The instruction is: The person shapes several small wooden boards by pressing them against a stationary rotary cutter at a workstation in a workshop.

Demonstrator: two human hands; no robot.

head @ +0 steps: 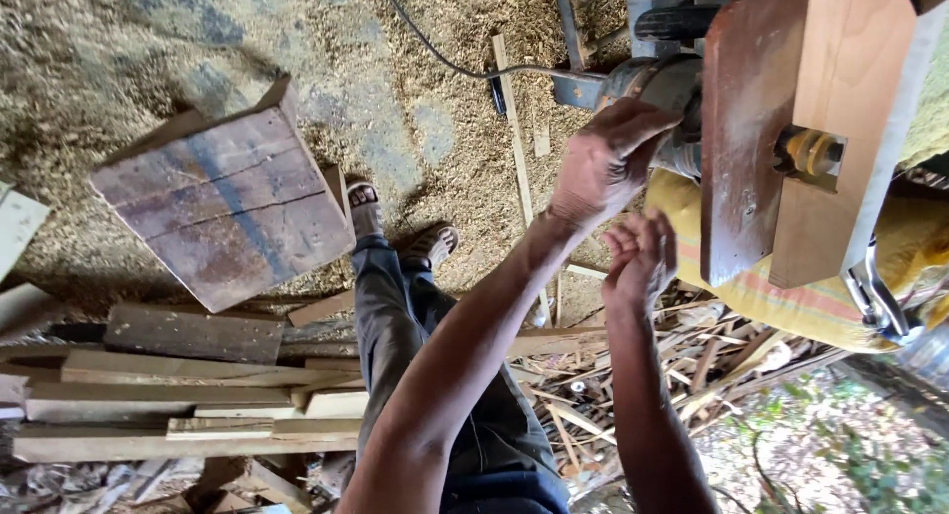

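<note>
My left hand (605, 163) reaches forward and lies over the grey round motor housing (647, 84) of a woodworking machine, with the fingers wrapped on it. Just below it, my right hand (641, 262) is half curled, its fingertips at the edge of a yellow striped sack (781, 301). I cannot tell if this hand holds anything. Right of both hands stands a reddish-brown wooden board (791, 128) with a yellow bolt end (811, 150) sticking out of it. A black cable (435, 49) runs to the motor.
The ground (119, 59) is covered in sawdust. A square panel of old planks (227, 203) lies to the left, above a stack of sawn boards (188, 400). My legs and sandalled feet (395, 237) are in the middle. Thin offcut strips (633, 376) are piled on the right.
</note>
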